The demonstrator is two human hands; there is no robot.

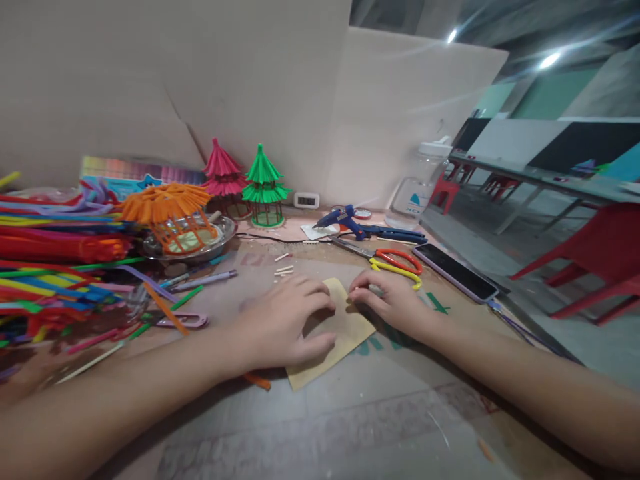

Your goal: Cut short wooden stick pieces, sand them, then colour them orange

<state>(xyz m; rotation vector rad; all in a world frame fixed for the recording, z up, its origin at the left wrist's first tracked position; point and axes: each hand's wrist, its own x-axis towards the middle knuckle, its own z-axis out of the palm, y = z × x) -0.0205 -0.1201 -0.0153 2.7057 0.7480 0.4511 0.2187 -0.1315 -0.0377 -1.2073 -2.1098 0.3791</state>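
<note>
A tan card lay flat on the table, tilted cornerwise, with both hands on it. The left hand rested palm down over the card's left half, fingers loosely spread and gripping nothing. The right hand sat at the card's far right edge, its fingers curled with the tips touching that edge; whether they pinched it could not be told. Just beyond the card lay scissors with orange and yellow handles, and farther beyond it a blue glue gun. A phone lay to the card's right. Well to the card's left sat a heap of coloured sticks.
</note>
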